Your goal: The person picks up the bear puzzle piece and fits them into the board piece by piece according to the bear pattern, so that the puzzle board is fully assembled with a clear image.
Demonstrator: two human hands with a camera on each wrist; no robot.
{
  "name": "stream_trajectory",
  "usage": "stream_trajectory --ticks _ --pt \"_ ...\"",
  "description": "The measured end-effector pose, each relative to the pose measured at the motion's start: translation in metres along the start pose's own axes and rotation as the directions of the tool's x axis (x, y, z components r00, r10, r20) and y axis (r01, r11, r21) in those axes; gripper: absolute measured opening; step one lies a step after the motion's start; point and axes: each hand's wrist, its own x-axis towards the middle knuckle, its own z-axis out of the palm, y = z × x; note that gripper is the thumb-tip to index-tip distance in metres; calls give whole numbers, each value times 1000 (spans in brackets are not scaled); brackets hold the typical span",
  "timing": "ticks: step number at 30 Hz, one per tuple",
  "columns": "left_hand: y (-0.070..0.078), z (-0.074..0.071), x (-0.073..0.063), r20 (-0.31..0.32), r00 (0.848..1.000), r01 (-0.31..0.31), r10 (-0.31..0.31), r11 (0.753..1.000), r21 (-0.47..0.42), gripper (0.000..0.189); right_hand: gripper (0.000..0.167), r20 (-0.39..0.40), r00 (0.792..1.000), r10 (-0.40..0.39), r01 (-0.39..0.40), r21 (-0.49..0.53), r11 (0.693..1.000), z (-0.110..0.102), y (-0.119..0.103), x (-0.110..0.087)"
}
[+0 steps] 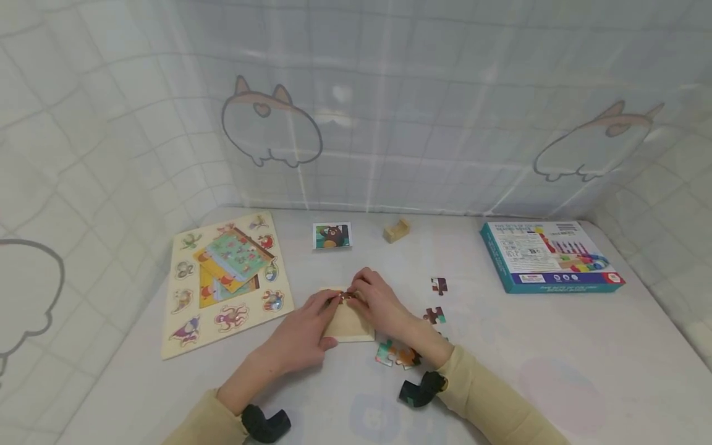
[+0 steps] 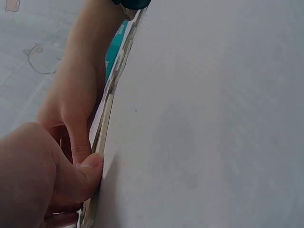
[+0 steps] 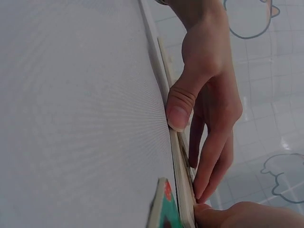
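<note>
A small pale wooden puzzle tray (image 1: 347,330) lies between my hands. My left hand (image 1: 297,337) holds it, thumb on the near left edge and fingers reaching across to the far part. There the fingertips meet a dark brown jigsaw piece (image 1: 346,296). My right hand (image 1: 384,306) pinches at that piece with thumb and fingers; its exact seating is partly hidden. From the right wrist view, the left thumb (image 3: 178,116) presses on the tray's edge. Loose jigsaw pieces (image 1: 408,357) lie by the right forearm, with another brown piece (image 1: 439,285) further back.
Left stands a larger wooden animal board (image 1: 280,281) with picture cards (image 1: 239,253) on it. Behind the tray are a framed bear picture (image 1: 332,236) and a small wooden block (image 1: 397,230). A teal-edged box (image 1: 550,256) lies at the right, and a tiled wall covering backs the table.
</note>
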Motion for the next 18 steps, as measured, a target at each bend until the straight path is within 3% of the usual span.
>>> stream_trajectory --ticks 10,18 --pt "0 -1 -2 24 1000 -11 13 998 -67 74 11 18 999 49 -49 -5 999 -1 -3 0" --pt "-1 0 -2 32 999 -25 27 998 -52 70 11 -24 993 116 -116 9 993 -3 -6 0"
